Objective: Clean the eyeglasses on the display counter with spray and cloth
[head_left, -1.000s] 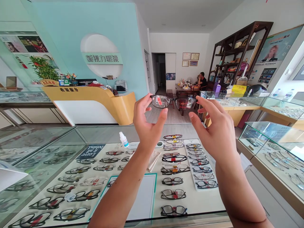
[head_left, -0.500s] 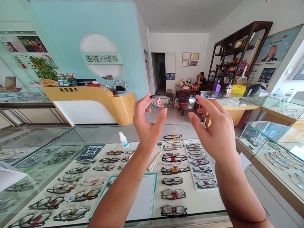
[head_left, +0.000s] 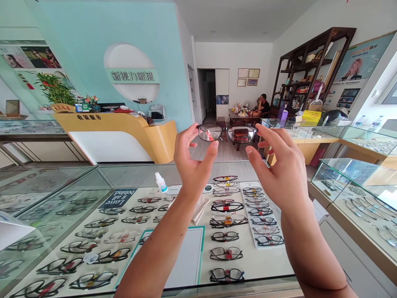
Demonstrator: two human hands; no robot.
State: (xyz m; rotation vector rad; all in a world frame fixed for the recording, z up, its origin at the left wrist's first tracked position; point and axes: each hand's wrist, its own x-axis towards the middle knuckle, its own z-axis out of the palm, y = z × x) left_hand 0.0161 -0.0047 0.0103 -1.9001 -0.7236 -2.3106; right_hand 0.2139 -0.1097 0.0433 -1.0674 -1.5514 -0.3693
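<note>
A pair of dark-framed eyeglasses (head_left: 224, 128) is held up in front of me above the glass counter, both lenses facing me. My left hand (head_left: 194, 149) grips its left end with the fingers, the thumb standing apart below the lens. At the right end my right hand (head_left: 277, 159) holds the frame by the fingertips, its thumb lower and away from the rim. Red lettering shows on the right lens. The temples are mostly hidden by my fingers. Below lie rows of eyeglasses (head_left: 226, 253) and a folded cloth (head_left: 201, 209).
A white bottle (head_left: 161, 182) stands on the glass counter (head_left: 130, 169). A green-edged board (head_left: 182, 260) and a white tray of glasses (head_left: 263, 215) lie below. A yellow reception desk (head_left: 161, 140) is ahead left. A person (head_left: 264, 106) sits at a far table.
The eyeglasses have tilted very slightly, so the reflection on the right lens has faded. Both hands keep nearly the same place and grip.
</note>
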